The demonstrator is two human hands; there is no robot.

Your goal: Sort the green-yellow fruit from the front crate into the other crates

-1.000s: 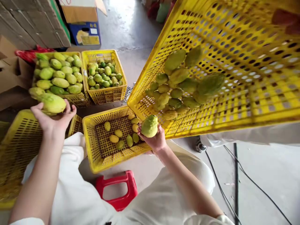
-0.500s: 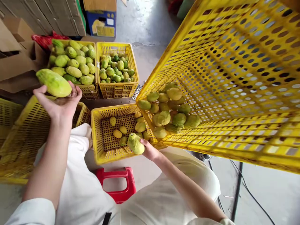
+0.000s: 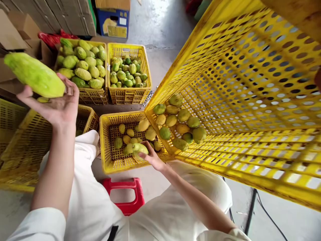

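My left hand is raised at the left, palm up, with thumb and fingers cupped around a long green papaya. Low over the lower yellow crate, my right hand grips a smaller pale green papaya. Several small yellow and green fruits lie in that crate. A big yellow crate tilts over its right side, and loose fruits gather at the low end.
Behind stand a crate of larger green fruits and a crate of small striped ones. Another yellow crate is at the left. A red stool sits between my legs. Cardboard boxes stand at the back.
My left hand has moved left and slightly up with the long papaya. My right hand has lowered its papaya into the crate. Fruits in the tilted crate have shifted, and more lie in the lower crate.
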